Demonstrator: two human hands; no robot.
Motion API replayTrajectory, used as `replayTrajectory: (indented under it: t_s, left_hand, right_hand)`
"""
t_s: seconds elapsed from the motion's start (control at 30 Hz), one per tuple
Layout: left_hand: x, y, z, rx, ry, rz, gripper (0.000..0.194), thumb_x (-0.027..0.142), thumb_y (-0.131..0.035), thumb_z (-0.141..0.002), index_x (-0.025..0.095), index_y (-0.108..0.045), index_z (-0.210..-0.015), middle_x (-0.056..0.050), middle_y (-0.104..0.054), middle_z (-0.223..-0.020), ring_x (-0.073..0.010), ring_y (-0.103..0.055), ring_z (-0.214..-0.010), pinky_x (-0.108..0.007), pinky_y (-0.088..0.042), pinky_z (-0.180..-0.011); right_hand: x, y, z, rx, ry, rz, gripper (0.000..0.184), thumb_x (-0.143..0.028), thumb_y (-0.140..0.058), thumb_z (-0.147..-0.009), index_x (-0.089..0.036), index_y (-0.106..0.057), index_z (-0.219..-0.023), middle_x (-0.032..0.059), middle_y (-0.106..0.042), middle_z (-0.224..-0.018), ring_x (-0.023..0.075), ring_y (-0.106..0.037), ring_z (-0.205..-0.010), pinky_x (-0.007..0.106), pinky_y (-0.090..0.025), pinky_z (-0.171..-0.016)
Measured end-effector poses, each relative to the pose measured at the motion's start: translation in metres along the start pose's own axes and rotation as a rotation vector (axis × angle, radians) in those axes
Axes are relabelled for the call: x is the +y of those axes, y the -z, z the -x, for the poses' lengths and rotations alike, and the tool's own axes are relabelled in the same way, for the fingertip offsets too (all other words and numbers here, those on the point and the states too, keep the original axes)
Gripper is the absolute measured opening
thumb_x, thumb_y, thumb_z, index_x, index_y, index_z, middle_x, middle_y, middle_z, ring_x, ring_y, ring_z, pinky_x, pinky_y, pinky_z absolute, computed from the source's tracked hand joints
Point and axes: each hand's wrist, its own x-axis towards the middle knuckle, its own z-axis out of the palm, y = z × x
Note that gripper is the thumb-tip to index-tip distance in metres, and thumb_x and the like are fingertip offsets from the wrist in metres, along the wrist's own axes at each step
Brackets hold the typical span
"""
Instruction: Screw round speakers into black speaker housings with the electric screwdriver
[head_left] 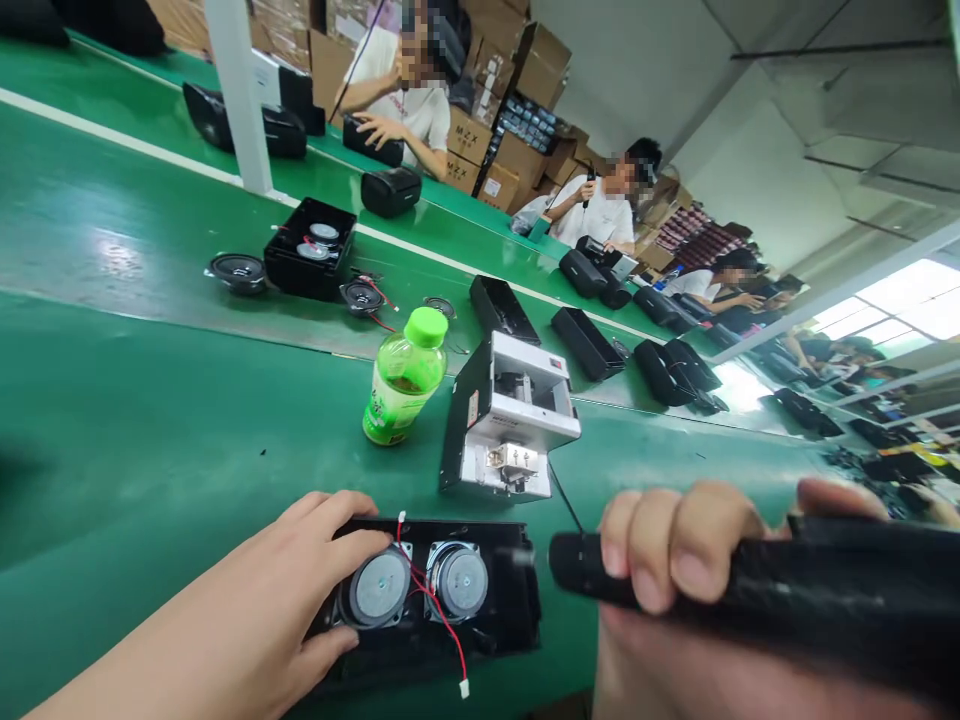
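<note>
Head view: left hand [300, 570], fingers half spread, grips the speaker box [511, 590]; right hand [675, 545] curls round a black tool [840, 585], which could snag loose wires [445, 614].

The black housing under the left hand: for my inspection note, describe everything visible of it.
The black housing is long and plastic-looking, lying crosswise, apparently on the green table. Two round grey speaker backs face up, side by side; red wires run over them to white plugs. The left hand grips its left end. Whether the blurred tip of the black tool touches its right end is unclear.
</note>
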Motion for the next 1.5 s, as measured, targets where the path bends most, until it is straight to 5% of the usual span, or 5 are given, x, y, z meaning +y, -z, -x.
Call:
replayTrajectory:
  t_s: [0.17, 0.57, 0.77, 1.1, 1.5]
  left_hand:
    - [-0.010, -0.030, 0.011, 0.073, -0.078, -0.055, 0.068, 0.020, -0.091, -0.088, 0.045, -0.086, -0.151, -0.003, -0.086, -0.165, -0.0350, -0.089, -0.142, -0.042, -0.078, -0.117]
    - [-0.003, -0.031, 0.011, 0.049, -0.123, -0.154, 0.081, 0.028, -0.101, -0.081, 0.047, -0.085, -0.158, -0.005, -0.075, -0.189, -0.0480, -0.079, -0.160, -0.065, -0.069, -0.130]
    - [0.002, -0.027, 0.007, 0.012, -0.144, -0.218, 0.073, 0.027, -0.097, -0.083, 0.046, -0.086, -0.152, -0.003, -0.076, -0.187, -0.0465, -0.079, -0.158, -0.068, -0.063, -0.135]
    - [0.003, -0.016, 0.004, -0.014, -0.117, -0.137, 0.068, 0.025, -0.095, -0.085, 0.049, -0.087, -0.148, 0.003, -0.087, -0.161, -0.0346, -0.086, -0.142, -0.050, -0.067, -0.122]
    - [0.015, -0.012, -0.003, -0.029, -0.088, -0.103, 0.065, 0.023, -0.096, -0.083, 0.049, -0.087, -0.142, 0.004, -0.088, -0.155, -0.0311, -0.086, -0.139, -0.045, -0.071, -0.116]
  right_hand:
    - [0.033, -0.012, -0.051, -0.031, 0.137, -0.027, 0.067, -0.095, -0.100, -0.094, -0.033, -0.099, -0.120, -0.0033, -0.084, -0.069, 0.0216, -0.070, -0.052, 0.034, -0.065, -0.053]
    - [0.063, 0.000, -0.057, 0.029, 0.089, -0.068, 0.078, -0.103, -0.084, -0.103, -0.029, -0.093, -0.125, -0.0077, -0.077, -0.063, 0.0165, -0.059, -0.038, 0.027, -0.054, -0.038]
    - [0.037, 0.008, -0.032, 0.027, -0.074, -0.114, 0.065, -0.095, -0.085, -0.108, -0.036, -0.098, -0.130, -0.0050, -0.079, -0.068, 0.0182, -0.069, -0.047, 0.031, -0.064, -0.050]
    - [0.068, -0.027, 0.002, -0.101, -0.287, -0.398, 0.065, -0.098, -0.094, -0.099, -0.040, -0.097, -0.130, -0.0037, -0.084, -0.073, 0.0188, -0.070, -0.050, 0.030, -0.065, -0.052]
    - [0.074, -0.035, 0.007, -0.130, -0.349, -0.377, 0.070, -0.098, -0.094, -0.098, -0.034, -0.094, -0.127, -0.0014, -0.084, -0.074, 0.0193, -0.071, -0.054, 0.031, -0.064, -0.057]
